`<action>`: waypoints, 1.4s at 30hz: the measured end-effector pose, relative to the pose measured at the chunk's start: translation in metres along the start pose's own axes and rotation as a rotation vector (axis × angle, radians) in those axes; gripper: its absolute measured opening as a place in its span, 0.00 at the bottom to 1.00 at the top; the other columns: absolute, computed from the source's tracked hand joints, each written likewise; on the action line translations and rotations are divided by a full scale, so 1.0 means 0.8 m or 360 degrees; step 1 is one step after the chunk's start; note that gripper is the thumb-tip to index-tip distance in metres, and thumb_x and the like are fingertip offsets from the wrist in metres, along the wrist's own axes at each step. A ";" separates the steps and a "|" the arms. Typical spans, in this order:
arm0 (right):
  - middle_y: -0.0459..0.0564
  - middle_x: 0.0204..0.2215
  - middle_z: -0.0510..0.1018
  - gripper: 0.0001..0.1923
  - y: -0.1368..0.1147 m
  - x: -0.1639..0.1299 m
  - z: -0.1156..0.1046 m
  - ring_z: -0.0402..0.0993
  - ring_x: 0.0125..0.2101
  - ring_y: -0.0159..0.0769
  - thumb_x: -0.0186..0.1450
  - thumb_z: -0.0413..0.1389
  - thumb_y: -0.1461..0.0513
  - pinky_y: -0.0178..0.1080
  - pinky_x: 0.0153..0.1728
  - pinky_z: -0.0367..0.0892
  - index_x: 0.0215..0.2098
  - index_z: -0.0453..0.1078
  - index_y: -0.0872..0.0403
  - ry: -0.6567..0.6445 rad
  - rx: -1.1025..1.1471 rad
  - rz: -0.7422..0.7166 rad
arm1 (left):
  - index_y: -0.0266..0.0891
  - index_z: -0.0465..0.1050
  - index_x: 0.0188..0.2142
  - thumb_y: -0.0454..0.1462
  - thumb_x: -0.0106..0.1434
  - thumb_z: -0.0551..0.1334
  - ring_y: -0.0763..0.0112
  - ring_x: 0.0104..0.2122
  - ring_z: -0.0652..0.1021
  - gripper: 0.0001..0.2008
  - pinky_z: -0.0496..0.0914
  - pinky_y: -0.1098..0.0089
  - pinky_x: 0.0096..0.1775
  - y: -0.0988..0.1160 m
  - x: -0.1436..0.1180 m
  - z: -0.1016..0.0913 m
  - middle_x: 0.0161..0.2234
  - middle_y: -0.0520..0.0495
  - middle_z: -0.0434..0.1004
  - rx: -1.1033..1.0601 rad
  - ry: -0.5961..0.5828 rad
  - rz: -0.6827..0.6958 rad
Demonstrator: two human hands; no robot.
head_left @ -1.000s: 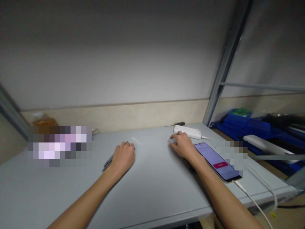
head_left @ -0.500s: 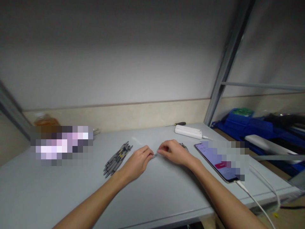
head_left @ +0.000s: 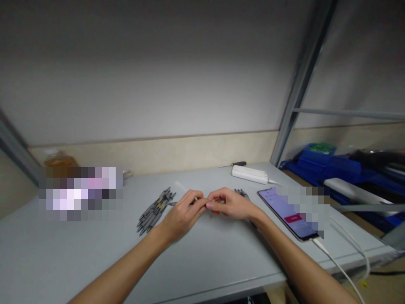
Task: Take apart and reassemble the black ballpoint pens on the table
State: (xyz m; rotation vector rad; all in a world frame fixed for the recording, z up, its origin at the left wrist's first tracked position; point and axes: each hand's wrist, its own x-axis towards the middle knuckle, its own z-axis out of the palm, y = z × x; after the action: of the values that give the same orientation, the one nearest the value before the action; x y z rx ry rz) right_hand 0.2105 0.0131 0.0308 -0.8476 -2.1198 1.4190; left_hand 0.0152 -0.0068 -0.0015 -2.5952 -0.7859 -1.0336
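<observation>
My left hand (head_left: 183, 214) is closed around a slim grey pen-like stick (head_left: 172, 204), whose dark end pokes out on the left side of the hand. At the other end my right hand (head_left: 229, 203) meets it, thumb and fingers pinched together at the left fingertips. What sits in that pinch is covered by the fingers. A pile of similar grey sticks (head_left: 153, 213), some with yellowish parts, lies on the table left of my left hand. Behind my right wrist a second bunch of dark sticks (head_left: 242, 193) is partly hidden.
A phone (head_left: 284, 213) with a white cable lies to the right. Behind it are a white power bank-like block (head_left: 249, 174) and a screwdriver (head_left: 238, 164). A bottle of amber liquid (head_left: 60, 159) stands back left, beside a blurred-out patch. Blue bins (head_left: 319, 158) lie beyond the metal post (head_left: 291, 109).
My hands have come together, fingertips now touching. The bright tip that showed between them is covered, and the stick's other end now shows left of my left hand.
</observation>
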 end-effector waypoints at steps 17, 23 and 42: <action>0.44 0.16 0.69 0.13 0.010 -0.005 -0.024 0.60 0.15 0.22 0.56 0.57 0.56 0.27 0.12 0.45 0.27 0.71 0.60 0.0073 0.0672 0.0492 | 0.36 0.68 0.33 0.35 0.68 0.46 0.68 0.32 0.67 0.14 0.64 0.68 0.35 -0.036 -0.002 -0.014 0.30 0.45 0.69 0.0397 -0.0161 -0.0120; 0.42 0.13 0.66 0.16 0.014 -0.006 -0.025 0.55 0.12 0.20 0.57 0.57 0.54 0.27 0.12 0.43 0.28 0.72 0.62 -0.0071 0.0793 0.0498 | 0.36 0.68 0.30 0.34 0.67 0.45 0.66 0.29 0.64 0.15 0.58 0.66 0.32 -0.032 -0.002 -0.013 0.25 0.46 0.67 0.0543 -0.0115 -0.0099; 0.38 0.12 0.58 0.14 0.012 -0.003 -0.018 0.47 0.13 0.20 0.54 0.59 0.55 0.29 0.14 0.38 0.24 0.68 0.59 -0.0005 0.0622 0.0492 | 0.37 0.65 0.27 0.31 0.66 0.46 0.66 0.28 0.63 0.14 0.57 0.67 0.31 -0.035 -0.011 -0.001 0.23 0.47 0.66 0.0380 -0.0068 -0.0164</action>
State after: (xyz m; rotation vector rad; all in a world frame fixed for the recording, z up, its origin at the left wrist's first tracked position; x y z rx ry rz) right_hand 0.2242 0.0240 0.0270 -1.0386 -1.6757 1.9090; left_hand -0.0064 0.0129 -0.0062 -2.4025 -0.9969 -0.8546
